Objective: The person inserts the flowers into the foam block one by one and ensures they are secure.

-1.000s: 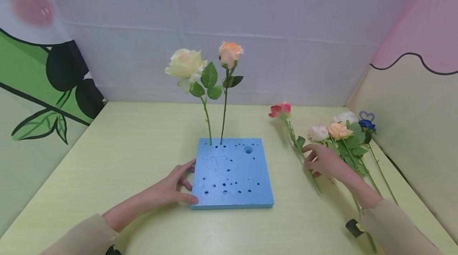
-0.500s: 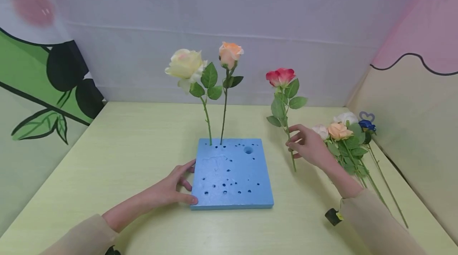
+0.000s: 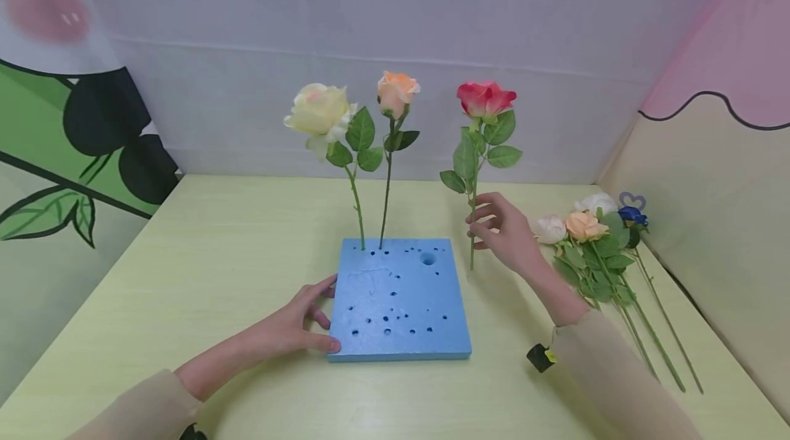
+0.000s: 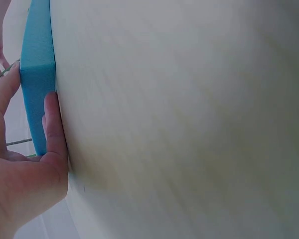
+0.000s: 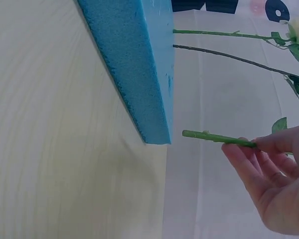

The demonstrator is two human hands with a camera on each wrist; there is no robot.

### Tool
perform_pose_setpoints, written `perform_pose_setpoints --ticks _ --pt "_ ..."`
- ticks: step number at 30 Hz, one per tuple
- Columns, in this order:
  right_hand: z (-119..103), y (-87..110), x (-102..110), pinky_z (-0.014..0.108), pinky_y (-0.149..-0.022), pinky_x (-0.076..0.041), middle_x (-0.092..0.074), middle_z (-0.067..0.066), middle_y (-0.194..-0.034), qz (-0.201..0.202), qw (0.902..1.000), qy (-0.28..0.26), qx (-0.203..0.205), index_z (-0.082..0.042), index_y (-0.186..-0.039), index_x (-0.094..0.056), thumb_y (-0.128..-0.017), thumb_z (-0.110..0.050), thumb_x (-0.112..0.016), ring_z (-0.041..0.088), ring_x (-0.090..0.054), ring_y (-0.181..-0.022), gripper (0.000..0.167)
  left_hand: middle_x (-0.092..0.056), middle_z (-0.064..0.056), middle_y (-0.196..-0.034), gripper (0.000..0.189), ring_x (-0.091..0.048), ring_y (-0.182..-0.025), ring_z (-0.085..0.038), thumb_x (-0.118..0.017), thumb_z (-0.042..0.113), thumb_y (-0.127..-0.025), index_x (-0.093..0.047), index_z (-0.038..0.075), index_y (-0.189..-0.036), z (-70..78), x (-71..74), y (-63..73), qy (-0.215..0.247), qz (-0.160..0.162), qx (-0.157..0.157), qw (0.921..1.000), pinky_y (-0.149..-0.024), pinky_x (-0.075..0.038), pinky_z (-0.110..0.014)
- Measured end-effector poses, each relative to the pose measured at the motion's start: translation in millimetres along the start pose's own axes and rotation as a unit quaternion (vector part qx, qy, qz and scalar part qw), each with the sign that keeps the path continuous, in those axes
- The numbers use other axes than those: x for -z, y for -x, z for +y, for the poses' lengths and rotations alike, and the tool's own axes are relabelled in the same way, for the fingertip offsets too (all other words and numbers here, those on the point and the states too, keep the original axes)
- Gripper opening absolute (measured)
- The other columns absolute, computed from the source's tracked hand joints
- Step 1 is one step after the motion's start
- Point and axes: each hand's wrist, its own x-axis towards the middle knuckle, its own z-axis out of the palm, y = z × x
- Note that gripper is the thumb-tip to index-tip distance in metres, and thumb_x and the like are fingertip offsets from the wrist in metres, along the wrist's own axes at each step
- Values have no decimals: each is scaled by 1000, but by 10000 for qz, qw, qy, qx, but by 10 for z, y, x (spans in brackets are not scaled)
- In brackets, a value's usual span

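In the head view my right hand [image 3: 507, 233] pinches the stem of a red artificial rose [image 3: 485, 99]. The rose is upright, to the right of a blue foam block [image 3: 420, 299] dotted with holes. In the right wrist view the bare lower end of the stem [image 5: 209, 136] hangs in the air, apart from the block. A cream rose [image 3: 319, 111] and a peach rose [image 3: 397, 92] stand in the block's back holes. My left hand [image 3: 290, 325] rests at the block's left edge, thumb on the front corner and the other fingers along the side.
Several more artificial flowers lie on the table's right side, among them a peach rose [image 3: 586, 226], a white one [image 3: 596, 203] and a blue one [image 3: 633, 215]. A pale curtain [image 3: 247, 111] hangs behind the table [image 3: 247, 248].
My right hand has lifted the red rose off the table, brought it upright and carried it left towards the block. My left hand and the block have stayed put.
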Motion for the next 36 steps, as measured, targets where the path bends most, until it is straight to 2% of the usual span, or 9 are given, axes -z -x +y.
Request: perform_pose_setpoints --ticks 9,17,22,26,33,36 --pt "-62 -106 -140 33 -67 -62 -65 26 -111 30 9995 -120 298 -10 -139 -46 -94 0 -61 41 -70 -92 49 -29 -11 -154 112 -54 -105 -16 -85 29 -77 -11 16 -160 -15 6 6 35 -7 -1 10000 -95 -39 -36" --pt "-139 -202 -250 35 -67 -62 -63 28 -109 22 9980 -419 476 -10 -135 -41 -93 1 -61 44 -68 -93 48 -30 -9 -155 112 -54 -105 -14 -86 31 -76 -12 19 -160 -12 8 -9 -17 46 129 9999 -95 -39 -36" --pt "-199 -250 -332 36 -67 -62 -62 29 -109 -55 9975 -463 538 -9 -136 -37 -92 2 -61 42 -69 -92 52 -29 -11 -155 112 -54 -105 -15 -85 28 -77 -10 17 -160 -3 8 4 7 4 21 10000 -96 -39 -38" --pt "-233 -297 -408 38 -67 -62 -61 28 -109 -35 9971 -432 625 -8 -134 -36 -92 3 -61 44 -69 -92 50 -29 -11 -155 113 -54 -105 -16 -85 28 -77 -10 17 -160 -7 8 10 18 7 26 10000 -95 -39 -37" --pt "-263 -358 -521 50 -70 -61 -61 28 -106 59 9958 -545 739 -6 -132 -37 -95 -1 -58 40 -71 -88 43 -29 -8 -155 113 -54 -106 -16 -85 31 -76 -11 19 -160 -9 13 -6 20 10 133 9999 -96 -39 -37" --pt "-270 -377 -552 48 -71 -61 -63 27 -106 62 9961 -472 749 -5 -132 -36 -96 -2 -59 38 -72 -87 42 -29 -7 -155 113 -54 -106 -16 -86 31 -76 -11 20 -160 -7 11 -7 24 14 166 9999 -97 -38 -37"
